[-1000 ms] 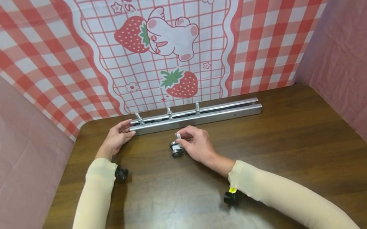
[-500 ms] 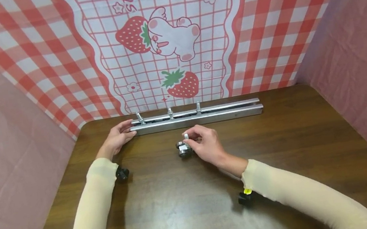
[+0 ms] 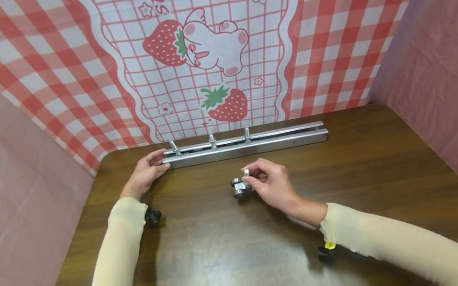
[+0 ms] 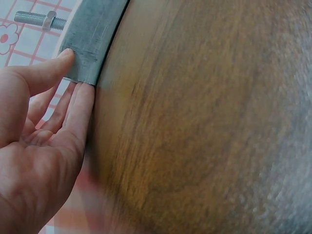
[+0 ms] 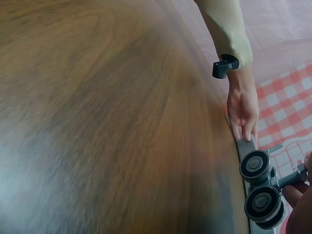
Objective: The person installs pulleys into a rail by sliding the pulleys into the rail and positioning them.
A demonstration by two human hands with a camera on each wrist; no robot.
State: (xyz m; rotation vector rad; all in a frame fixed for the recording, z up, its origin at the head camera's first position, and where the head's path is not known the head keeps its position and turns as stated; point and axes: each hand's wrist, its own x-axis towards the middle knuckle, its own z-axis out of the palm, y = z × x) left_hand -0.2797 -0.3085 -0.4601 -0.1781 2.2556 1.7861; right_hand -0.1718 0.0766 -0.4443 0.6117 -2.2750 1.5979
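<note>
A long metal channel rail (image 3: 251, 150) lies along the back of the table, slot upward, with 3 threaded bolts (image 3: 212, 140) standing up from it. My left hand (image 3: 145, 173) holds the rail's left end; in the left wrist view the thumb presses on the rail's side wall (image 4: 95, 36) and other fingers touch its end. In front of the rail, my right hand (image 3: 275, 185) pinches the bolt of a roller trolley (image 3: 240, 187). The right wrist view shows the trolley's black-rimmed wheels (image 5: 262, 202), its bolt and a nut; most of the right hand is cut off there.
The brown wooden table (image 3: 227, 259) stretches towards me. A red-and-white checked cloth (image 3: 337, 41) with strawberries hangs right behind the rail. Pink cloths (image 3: 435, 62) hang at both sides. A small black camera (image 3: 152, 217) sits on each wrist.
My right hand has moved to the right and slightly nearer to me, carrying the roller trolley with it. The left hand and the rail have stayed in place.
</note>
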